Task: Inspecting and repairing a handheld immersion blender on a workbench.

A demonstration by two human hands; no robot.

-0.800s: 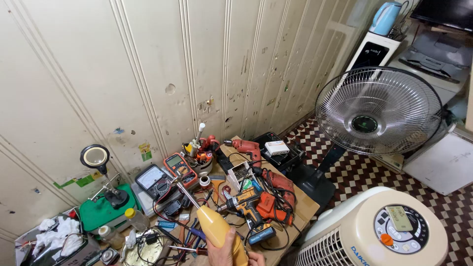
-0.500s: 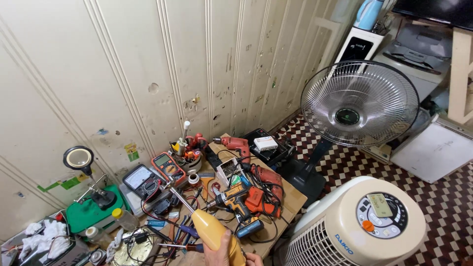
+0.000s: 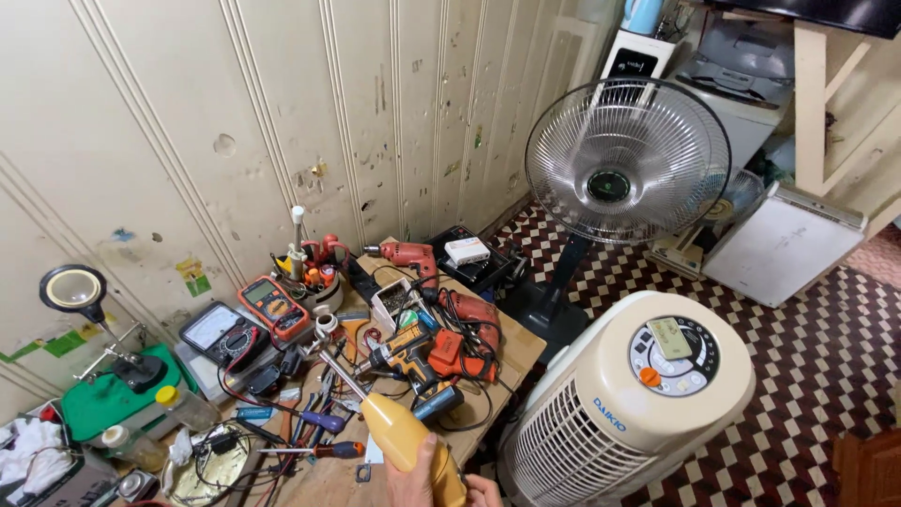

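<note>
Head view: cluttered wooden table [image 3: 488,376] against a panelled wall.
Right hand [image 3: 418,479]: closed around a yellow soldering gun [image 3: 399,434], bottom centre, tip over the tools.
Left hand: out of frame.
Nearby: orange multimeter [image 3: 272,302], cordless drill [image 3: 413,352], cream air purifier [image 3: 638,394].

A yellow-handled tool [image 3: 405,437] with a long metal shaft is held at the bottom edge of the view, at about six o'clock. Its thick handle is gripped from below, and the shaft is angled up toward ten o'clock, over the cluttered wooden bench.
</note>
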